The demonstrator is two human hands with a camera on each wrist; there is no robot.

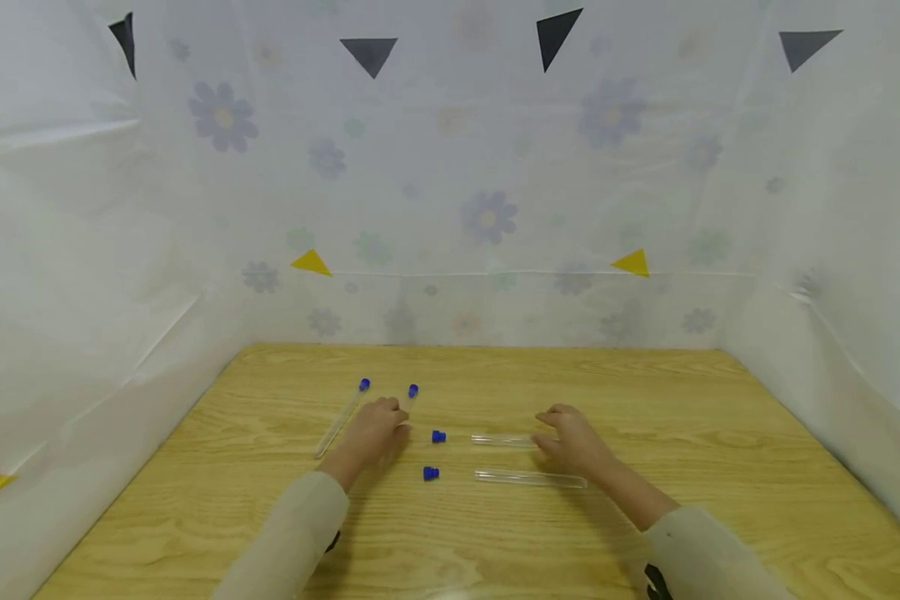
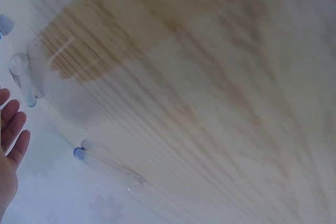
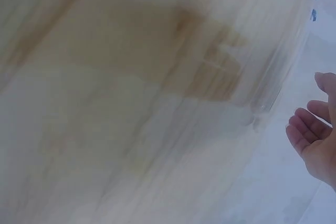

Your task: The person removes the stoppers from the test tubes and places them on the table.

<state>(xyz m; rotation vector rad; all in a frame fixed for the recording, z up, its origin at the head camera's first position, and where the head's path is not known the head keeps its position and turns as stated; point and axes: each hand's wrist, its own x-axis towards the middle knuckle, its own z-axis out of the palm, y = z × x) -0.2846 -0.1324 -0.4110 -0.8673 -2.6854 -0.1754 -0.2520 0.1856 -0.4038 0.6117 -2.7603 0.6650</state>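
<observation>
My left hand [image 1: 375, 431] hovers over a test tube with a blue stopper [image 1: 413, 390], partly covering it. The fingers are relaxed and hold nothing in the left wrist view. Left of this hand lies another stoppered test tube [image 1: 336, 427], slanting across the table. My right hand [image 1: 576, 439] is above the far clear test tube [image 1: 498, 440] and hides its right end; its fingers are loosely bent around nothing. Nearer to me lies a second clear tube [image 1: 528, 478], without a stopper. Two loose blue stoppers [image 1: 438, 437] [image 1: 431, 473] lie between the hands, facing the tubes' left ends.
The wood-grain table [image 1: 450, 542] is enclosed by a white flowered curtain [image 1: 420, 167] at the back and sides. Black and yellow triangles [image 1: 633, 263] mark the curtain. Hand shadows fall on the tabletop.
</observation>
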